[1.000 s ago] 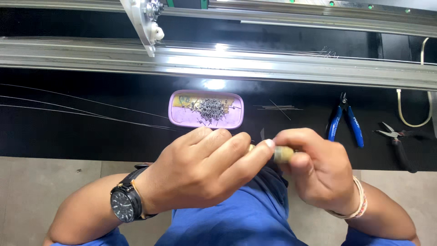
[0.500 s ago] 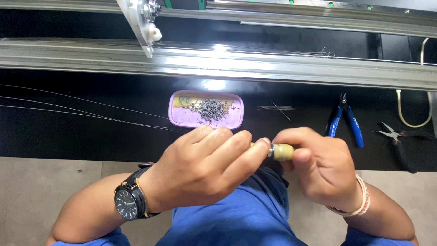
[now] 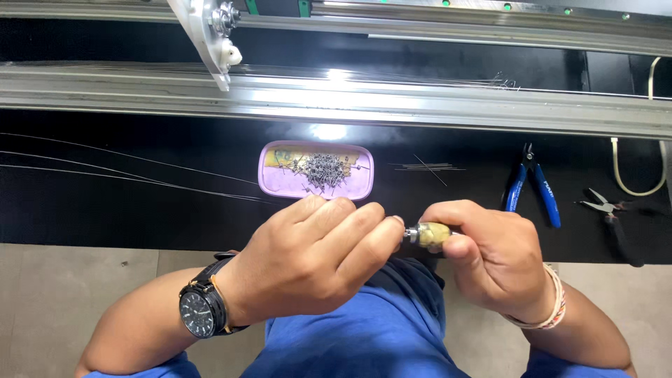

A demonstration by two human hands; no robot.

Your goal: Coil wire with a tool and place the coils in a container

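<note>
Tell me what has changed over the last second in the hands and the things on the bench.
Very little. The right hand still grips the small yellowish tool, and the left hand keeps its fingertips at the metal end; both shifted only slightly. The purple tray, blue-handled cutters, black pliers and thin wires lie as before.
</note>
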